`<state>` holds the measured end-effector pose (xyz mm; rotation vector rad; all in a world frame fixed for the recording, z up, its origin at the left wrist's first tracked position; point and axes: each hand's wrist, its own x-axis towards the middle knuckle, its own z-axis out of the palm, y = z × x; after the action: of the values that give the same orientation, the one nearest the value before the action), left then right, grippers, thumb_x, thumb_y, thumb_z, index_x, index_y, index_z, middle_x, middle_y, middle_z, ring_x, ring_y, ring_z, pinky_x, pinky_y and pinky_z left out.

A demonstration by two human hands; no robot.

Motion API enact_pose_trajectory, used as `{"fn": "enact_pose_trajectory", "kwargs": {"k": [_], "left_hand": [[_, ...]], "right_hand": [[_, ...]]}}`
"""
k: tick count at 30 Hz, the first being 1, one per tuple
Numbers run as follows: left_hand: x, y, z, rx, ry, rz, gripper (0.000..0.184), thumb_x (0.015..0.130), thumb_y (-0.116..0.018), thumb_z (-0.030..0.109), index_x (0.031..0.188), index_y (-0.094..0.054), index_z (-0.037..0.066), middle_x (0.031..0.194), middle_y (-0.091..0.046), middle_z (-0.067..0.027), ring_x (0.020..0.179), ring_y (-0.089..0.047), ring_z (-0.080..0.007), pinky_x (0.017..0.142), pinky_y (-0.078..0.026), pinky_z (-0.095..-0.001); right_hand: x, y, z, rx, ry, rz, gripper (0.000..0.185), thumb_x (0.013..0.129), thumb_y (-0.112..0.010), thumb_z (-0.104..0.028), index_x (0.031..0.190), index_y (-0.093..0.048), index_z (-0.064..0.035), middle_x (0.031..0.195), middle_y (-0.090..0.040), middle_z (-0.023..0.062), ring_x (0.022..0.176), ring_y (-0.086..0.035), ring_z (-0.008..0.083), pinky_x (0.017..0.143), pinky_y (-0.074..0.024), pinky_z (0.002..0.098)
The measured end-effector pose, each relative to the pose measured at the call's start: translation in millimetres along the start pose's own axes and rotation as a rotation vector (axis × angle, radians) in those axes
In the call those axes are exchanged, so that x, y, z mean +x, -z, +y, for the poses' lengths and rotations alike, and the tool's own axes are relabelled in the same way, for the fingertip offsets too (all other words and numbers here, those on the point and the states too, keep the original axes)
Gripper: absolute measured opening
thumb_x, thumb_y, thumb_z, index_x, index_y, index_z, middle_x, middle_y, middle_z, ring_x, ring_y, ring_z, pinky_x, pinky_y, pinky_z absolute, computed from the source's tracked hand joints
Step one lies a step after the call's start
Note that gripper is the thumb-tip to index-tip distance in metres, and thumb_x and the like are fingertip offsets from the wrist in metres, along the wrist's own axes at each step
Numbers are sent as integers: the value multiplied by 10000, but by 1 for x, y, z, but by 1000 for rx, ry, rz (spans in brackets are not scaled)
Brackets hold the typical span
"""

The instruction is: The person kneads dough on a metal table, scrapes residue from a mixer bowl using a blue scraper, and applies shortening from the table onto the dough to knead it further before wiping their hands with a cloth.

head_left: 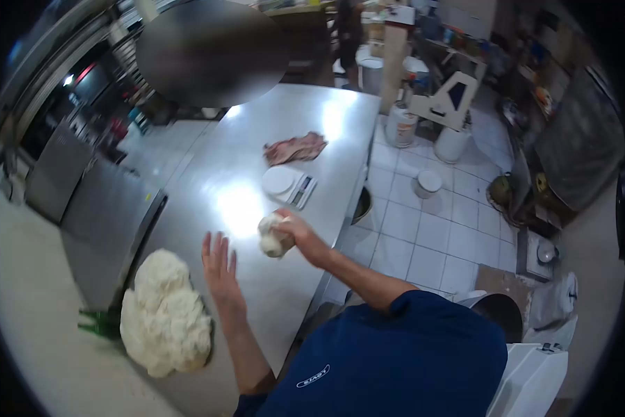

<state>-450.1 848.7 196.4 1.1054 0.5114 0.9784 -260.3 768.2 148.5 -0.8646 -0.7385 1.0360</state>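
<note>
Fingers [283, 215] of the right hand [298, 230] around a dough lump [270, 244]

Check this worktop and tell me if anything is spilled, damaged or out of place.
I see no spill or damage. Only the crumpled cloth beyond the digital kitchen scale looks untidy: bunched up, on the same metal table as the dough mass.

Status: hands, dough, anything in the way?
Right hand: grip closed on small off-white dough lump. Left hand: open, nothing held. Large lumpy off-white dough mound on shiny metal table. White kitchen scale close beyond right hand, not visibly blocking.
</note>
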Motion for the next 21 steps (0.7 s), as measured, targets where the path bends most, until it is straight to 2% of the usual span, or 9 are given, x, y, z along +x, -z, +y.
{"fn": "enact_pose_trajectory", "kwargs": {"k": [3,5,9,12,14,15,17,18,21], "left_hand": [[38,-117,-97,224,-199,-37,567,1050,-459,408,1479,-385,45,1463,-466,-135,1336,-479,-262,1119,-379,-363],[35,-185,-139,-182,-35,-56,535,1082,-402,368,1502,-385,38,1499,-443,-100,1389,-423,-240,1153,-335,-352],[69,-304,-172,-207,276,-175,413,1051,-491,413,1241,-559,53,1049,-614,-57,978,-617,-181,850,-514,-318],[131,-351,-240,-626,547,-472,519,1026,-479,533,1221,-558,59,1011,-605,-45,886,-601,-150,764,-499,-288],[132,-412,-239,-593,708,-690,622,1016,-435,611,1274,-530,53,1046,-615,-48,886,-592,-134,770,-485,-267],[119,-444,-243,-536,667,-762,672,1010,-407,638,1315,-500,46,1130,-600,-68,957,-580,-153,836,-474,-292],[72,-511,-261,-449,592,-936,774,998,-352,691,1396,-439,32,1299,-570,-108,1101,-557,-191,967,-452,-340],[52,-523,-301,-221,229,-1093,831,997,-292,706,1493,-362,43,1528,-412,-145,1397,-385,-244,1187,-237,-378],[71,-595,-380,332,-217,-1258,870,1003,-292,690,1559,-178,31,1629,-185,-185,1530,-130,-315,1233,-106,-469]], "right_hand": [[8,20,-8,-715,371,79,758,1035,-429,-507,1523,-186,20,1493,-363,278,1412,-357,398,1177,-271,466],[18,79,-60,-786,381,176,847,1052,-363,-506,1556,4,66,1617,-98,304,1531,-64,395,1235,-77,409],[-2,172,-127,-947,444,475,693,1028,-455,-368,1536,-229,46,1579,-288,272,1438,-313,419,1194,-226,425],[-66,225,-201,-869,13,345,580,1040,-469,-357,1458,-408,41,1537,-394,233,1419,-385,328,1175,-273,394],[-91,271,-237,-659,291,694,483,1027,-505,-353,1328,-565,19,1279,-580,183,1178,-546,260,1003,-403,353],[-104,296,-240,-561,737,1065,425,1005,-547,-346,1234,-655,-5,1038,-732,144,936,-695,229,834,-525,322],[-92,332,-229,-718,838,1371,395,1008,-548,-345,1114,-700,4,892,-724,117,828,-685,196,760,-528,321],[-105,351,-231,-725,760,1433,392,1010,-548,-345,1096,-703,5,876,-720,110,812,-676,183,744,-526,323],[-176,413,-250,-523,319,1377,387,1015,-547,-346,1129,-673,2,945,-707,102,842,-642,151,736,-509,330]]}}
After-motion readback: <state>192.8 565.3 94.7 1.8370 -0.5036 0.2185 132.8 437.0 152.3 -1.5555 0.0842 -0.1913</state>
